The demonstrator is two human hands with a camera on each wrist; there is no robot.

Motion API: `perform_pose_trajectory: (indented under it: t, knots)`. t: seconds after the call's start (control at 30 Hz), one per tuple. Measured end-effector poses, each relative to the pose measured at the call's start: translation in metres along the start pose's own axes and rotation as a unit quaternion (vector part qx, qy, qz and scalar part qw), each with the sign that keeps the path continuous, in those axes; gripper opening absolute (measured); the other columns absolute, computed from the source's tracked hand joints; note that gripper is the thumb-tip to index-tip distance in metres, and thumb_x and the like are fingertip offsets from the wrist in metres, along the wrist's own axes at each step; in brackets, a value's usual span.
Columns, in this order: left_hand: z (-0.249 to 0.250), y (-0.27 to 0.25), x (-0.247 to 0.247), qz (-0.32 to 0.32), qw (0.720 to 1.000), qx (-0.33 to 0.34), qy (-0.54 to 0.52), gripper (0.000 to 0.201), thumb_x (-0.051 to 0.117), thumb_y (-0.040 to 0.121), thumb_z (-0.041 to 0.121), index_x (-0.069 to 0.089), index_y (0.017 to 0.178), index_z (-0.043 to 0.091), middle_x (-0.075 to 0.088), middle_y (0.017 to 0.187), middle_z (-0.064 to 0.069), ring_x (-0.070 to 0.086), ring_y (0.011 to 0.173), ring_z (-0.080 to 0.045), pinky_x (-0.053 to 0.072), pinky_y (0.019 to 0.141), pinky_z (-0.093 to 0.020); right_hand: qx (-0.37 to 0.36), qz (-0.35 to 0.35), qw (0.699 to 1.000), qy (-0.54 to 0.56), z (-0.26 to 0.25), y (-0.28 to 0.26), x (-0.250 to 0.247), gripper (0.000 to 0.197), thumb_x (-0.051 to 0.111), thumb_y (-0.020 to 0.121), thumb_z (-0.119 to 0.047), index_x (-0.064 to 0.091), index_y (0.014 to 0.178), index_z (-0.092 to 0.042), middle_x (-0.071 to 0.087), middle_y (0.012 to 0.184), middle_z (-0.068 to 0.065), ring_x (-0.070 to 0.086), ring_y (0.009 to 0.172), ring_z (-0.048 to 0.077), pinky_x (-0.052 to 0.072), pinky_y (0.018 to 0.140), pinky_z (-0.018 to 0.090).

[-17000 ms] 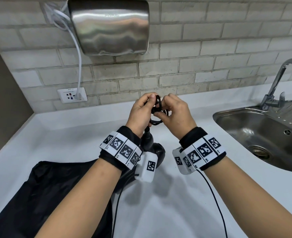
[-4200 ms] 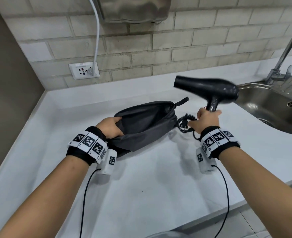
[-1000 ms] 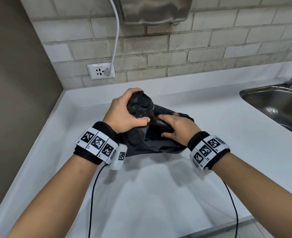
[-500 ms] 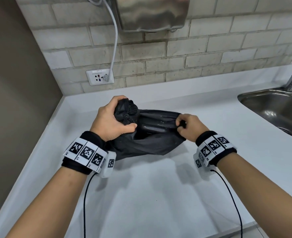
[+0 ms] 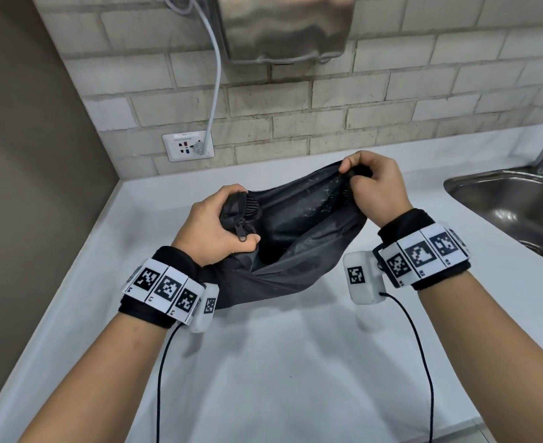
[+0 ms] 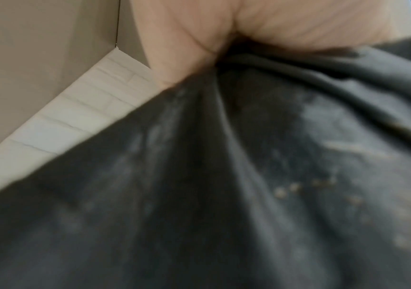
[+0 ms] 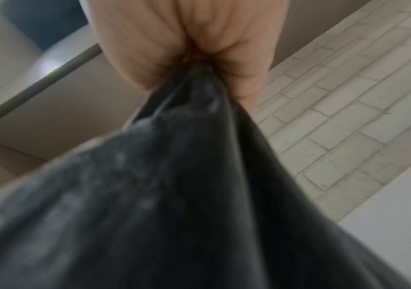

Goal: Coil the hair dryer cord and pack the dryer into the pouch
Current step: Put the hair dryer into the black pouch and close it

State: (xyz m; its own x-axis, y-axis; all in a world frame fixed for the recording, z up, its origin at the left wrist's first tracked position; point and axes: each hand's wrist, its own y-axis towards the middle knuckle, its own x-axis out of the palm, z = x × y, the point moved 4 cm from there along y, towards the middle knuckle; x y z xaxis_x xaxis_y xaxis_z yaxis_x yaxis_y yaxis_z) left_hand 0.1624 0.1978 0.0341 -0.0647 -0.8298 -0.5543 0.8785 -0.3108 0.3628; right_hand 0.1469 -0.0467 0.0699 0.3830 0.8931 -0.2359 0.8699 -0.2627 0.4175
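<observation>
The dark grey fabric pouch (image 5: 299, 251) hangs stretched above the white countertop, held up at both ends, its zipper mouth open. The black hair dryer's (image 5: 250, 206) ribbed end shows inside the left end; its cord is hidden.

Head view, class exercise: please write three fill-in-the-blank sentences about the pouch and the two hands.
1. Both hands grip the black ____.
2. The zipper pull lies by the ____ hand.
3. The right hand holds the pouch end nearer the steel ____.

Missing words: pouch; left; sink
</observation>
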Motion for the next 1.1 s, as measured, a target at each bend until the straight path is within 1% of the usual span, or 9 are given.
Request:
perform_pose_trajectory:
  t: [0.17,0.23,0.37,0.5,0.6,0.67,0.77,0.87,1.1]
  knots:
    - [-0.001,-0.003,0.005,-0.008,1.000,-0.013,0.001,0.060,0.075,0.047,0.028,0.054,0.103,0.034,0.065,0.088,0.015,0.061,0.081,0.002,0.043,0.082,-0.005,0.003,0.011,0.994,-0.109,0.011,0.000,-0.003,0.034,0.040,0.069,0.012,0.054,0.062,-0.019,0.051,0.062,-0.005,0.046,0.060,0.008,0.033,0.048,0.003]
    - [-0.004,-0.004,0.007,-0.013,1.000,-0.020,0.007,0.061,0.074,0.045,0.031,0.054,0.103,0.035,0.067,0.092,0.011,0.062,0.085,-0.004,0.045,0.084,-0.008,-0.004,0.002,0.983,-0.184,0.018,-0.002,-0.003,0.029,0.043,0.069,0.010,0.058,0.064,-0.014,0.053,0.074,0.001,0.050,0.074,0.018,0.035,0.059,0.006]
    - [-0.007,-0.004,0.009,-0.011,1.000,-0.023,0.007,0.062,0.073,0.044,0.035,0.053,0.102,0.037,0.067,0.093,0.009,0.063,0.085,-0.006,0.045,0.083,-0.009,-0.062,0.015,0.943,-0.327,0.009,-0.015,0.007,0.019,0.048,0.068,-0.007,0.065,0.072,-0.014,0.057,0.102,0.004,0.044,0.106,0.032,0.036,0.091,0.038]
    - [-0.008,-0.002,0.009,-0.005,1.000,-0.019,0.011,0.060,0.075,0.047,0.028,0.052,0.102,0.036,0.067,0.092,0.009,0.062,0.083,-0.002,0.045,0.082,-0.007,-0.227,0.009,0.932,-0.283,-0.031,-0.042,0.037,0.021,0.046,0.072,-0.021,0.064,0.076,-0.011,0.057,0.077,0.005,0.053,0.078,0.029,0.045,0.072,0.038]
    - [-0.006,-0.002,0.010,0.004,1.000,-0.005,0.022,0.061,0.069,0.045,0.038,0.053,0.104,0.034,0.062,0.087,0.017,0.057,0.076,0.012,0.042,0.076,-0.001,-0.167,-0.137,0.960,-0.180,-0.041,-0.059,0.070,0.014,0.058,0.081,-0.024,0.058,0.086,-0.011,0.050,0.061,0.001,0.047,0.056,0.018,0.045,0.060,0.031]
    - [-0.004,-0.003,0.010,-0.001,0.999,0.005,0.033,0.067,0.064,0.044,0.043,0.054,0.109,0.029,0.061,0.089,0.015,0.057,0.080,0.009,0.043,0.074,-0.003,-0.113,-0.204,0.959,-0.162,-0.037,-0.066,0.087,0.026,0.066,0.079,-0.029,0.051,0.091,-0.011,0.052,0.060,0.003,0.046,0.052,0.014,0.042,0.057,0.027]
    - [-0.004,-0.007,0.013,-0.012,0.998,0.017,0.056,0.074,0.062,0.046,0.045,0.051,0.117,0.026,0.061,0.103,0.008,0.059,0.095,-0.009,0.047,0.083,-0.017,-0.079,-0.226,0.955,-0.174,-0.030,-0.069,0.100,0.032,0.069,0.076,-0.026,0.041,0.087,-0.013,0.048,0.058,-0.002,0.043,0.051,0.007,0.037,0.053,0.022]
    - [-0.003,-0.011,0.016,-0.005,0.998,0.019,0.063,0.076,0.062,0.046,0.047,0.050,0.119,0.027,0.061,0.109,0.007,0.059,0.100,-0.011,0.048,0.089,-0.024,-0.101,-0.215,0.949,-0.207,-0.027,-0.069,0.103,0.020,0.060,0.082,-0.021,0.042,0.084,-0.013,0.043,0.057,-0.005,0.041,0.051,0.010,0.034,0.056,0.025]
    - [-0.007,-0.015,0.017,0.008,0.995,0.032,0.089,0.077,0.055,0.054,0.052,0.042,0.127,0.028,0.059,0.117,0.004,0.058,0.104,-0.015,0.049,0.092,-0.030,-0.161,-0.221,0.932,-0.236,-0.029,-0.076,0.102,0.020,0.045,0.092,-0.015,0.050,0.105,0.001,0.062,0.095,0.019,0.059,0.085,0.032,0.044,0.069,0.033]
